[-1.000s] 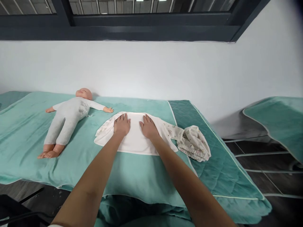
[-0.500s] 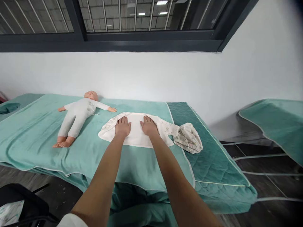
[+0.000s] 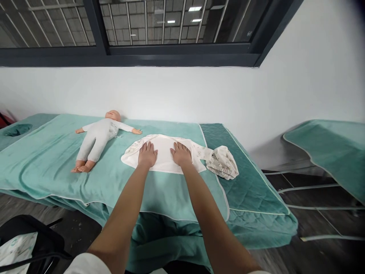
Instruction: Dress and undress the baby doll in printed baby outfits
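Both palms lie flat on a white baby garment with a small print on its sleeves, spread out on the green bed cover. My left hand rests on its left part, fingers stretched away from me. On its right part lies my right hand, fingers also extended. Neither hand grips the cloth. At the garment's right end, touching its sleeve, sits a bunched printed cloth piece with a gathered edge. To the left, a baby doll in a white suit lies on its back, arms spread.
The green bed stands against a white wall beneath a dark-framed window. On the right is another green-covered surface beside pale metal bars. At lower left a black chair holds a white printed package.
My view has tilted up and shifted a little left, showing more window and chair. Both hands stay flat on the garment, with hardly any movement over it.
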Demonstrator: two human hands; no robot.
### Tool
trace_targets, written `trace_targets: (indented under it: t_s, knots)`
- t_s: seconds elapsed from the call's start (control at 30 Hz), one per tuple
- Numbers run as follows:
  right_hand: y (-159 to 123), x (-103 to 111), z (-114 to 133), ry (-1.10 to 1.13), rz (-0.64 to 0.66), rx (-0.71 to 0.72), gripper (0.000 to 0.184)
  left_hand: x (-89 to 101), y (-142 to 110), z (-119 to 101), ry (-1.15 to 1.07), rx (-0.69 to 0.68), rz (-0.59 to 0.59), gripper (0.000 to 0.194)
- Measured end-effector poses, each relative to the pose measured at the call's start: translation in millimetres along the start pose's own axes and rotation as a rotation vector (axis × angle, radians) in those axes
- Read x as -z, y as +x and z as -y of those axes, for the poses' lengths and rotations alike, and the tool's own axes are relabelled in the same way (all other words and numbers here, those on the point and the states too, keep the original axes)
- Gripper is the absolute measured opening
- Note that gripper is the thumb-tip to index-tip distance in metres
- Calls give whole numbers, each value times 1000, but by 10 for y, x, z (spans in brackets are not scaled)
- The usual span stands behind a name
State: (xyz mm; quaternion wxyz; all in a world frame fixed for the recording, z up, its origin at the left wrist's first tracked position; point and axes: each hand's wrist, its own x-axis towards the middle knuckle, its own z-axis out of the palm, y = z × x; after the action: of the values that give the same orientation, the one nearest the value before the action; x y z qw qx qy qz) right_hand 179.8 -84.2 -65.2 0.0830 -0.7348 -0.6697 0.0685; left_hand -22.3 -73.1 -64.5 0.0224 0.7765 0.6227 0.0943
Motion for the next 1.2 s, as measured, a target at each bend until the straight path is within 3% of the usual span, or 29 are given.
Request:
trace_targets:
  t_s: [0.4,0.97,1.1,1.2]
  knots:
    - [-244,-97,-3,-65,-23,7,64,-32,-237,37,5,-14,-8,68]
    - [-725,-64,-52,-78,-6,75,65,13,-659,134,-4,-19,-27,63]
    - [-933,-59,-102,-81,-33,115,63,97,-763,200,-4,-104,-67,58]
    - [-1125,-59,-179,-90,-55,160,61,223,-817,378,-7,-182,-122,52]
